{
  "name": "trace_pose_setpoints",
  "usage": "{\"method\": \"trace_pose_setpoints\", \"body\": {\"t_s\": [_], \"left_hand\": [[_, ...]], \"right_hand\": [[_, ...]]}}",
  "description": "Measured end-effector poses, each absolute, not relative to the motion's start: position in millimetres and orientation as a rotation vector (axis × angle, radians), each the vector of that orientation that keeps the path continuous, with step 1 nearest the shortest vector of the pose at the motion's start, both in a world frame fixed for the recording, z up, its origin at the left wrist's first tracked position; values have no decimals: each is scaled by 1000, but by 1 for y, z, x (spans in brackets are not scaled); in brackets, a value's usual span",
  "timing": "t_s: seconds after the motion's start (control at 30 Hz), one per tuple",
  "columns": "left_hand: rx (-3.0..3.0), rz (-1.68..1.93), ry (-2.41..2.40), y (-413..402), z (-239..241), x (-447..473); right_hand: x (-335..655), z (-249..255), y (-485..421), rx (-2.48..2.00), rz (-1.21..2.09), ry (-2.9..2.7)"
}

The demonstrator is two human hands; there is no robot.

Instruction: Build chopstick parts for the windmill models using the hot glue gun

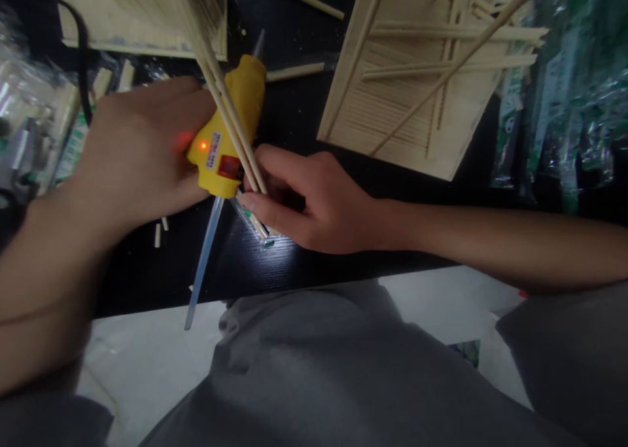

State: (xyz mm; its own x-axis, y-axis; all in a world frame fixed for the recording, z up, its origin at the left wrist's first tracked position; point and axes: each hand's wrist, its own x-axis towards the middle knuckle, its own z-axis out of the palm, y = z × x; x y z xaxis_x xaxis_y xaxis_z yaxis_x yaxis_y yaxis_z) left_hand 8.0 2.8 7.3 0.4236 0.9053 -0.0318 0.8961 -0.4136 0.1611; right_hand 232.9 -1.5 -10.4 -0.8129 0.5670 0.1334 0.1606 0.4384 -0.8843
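Note:
My left hand (142,139) is wrapped round a yellow glue gun (240,100). Its metal nozzle points away from me, an orange light glows on its body, and a clear glue stick (203,264) sticks out of its rear. My right hand (314,201) pinches the near ends of a pair of wooden chopsticks (233,123) between thumb and fingers. The chopsticks slant up and left across the front of the glue gun, their far ends blurred near the top edge. Below my right fingertips lies a wrapped chopstick packet (255,221), partly hidden.
A wooden stick structure (392,120) with loose sticks on it stands at the right; another wooden panel (142,15) is at the upper left. Plastic-wrapped packets (559,100) pile up at the far right and left. A black cable (78,48) runs beside my left hand.

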Motion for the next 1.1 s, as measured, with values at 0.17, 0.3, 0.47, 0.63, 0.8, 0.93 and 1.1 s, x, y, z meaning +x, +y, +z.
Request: {"method": "trace_pose_setpoints", "body": {"t_s": [0.17, 0.3, 0.47, 0.63, 0.8, 0.93, 1.1], "left_hand": [[2495, 97, 1603, 4, 6, 6], [2449, 86, 1610, 3, 7, 6], [2500, 87, 1611, 2, 8, 7], [2512, 79, 1615, 3, 9, 8], [2488, 68, 1623, 4, 12, 10], [2481, 58, 1622, 3, 10, 11], [2503, 125, 1615, 2, 9, 9]], "right_hand": [[234, -9, -2, -631, 1353, -2265], [234, -8, -2, -646, 1337, -2343], [233, -8, -2, -634, 1328, -2340], [234, -9, -2, -627, 1334, -2307], [234, -10, -2, -619, 1357, -2245], [234, -11, -2, -618, 1363, -2241], [233, -10, -1, -630, 1364, -2263]]}}
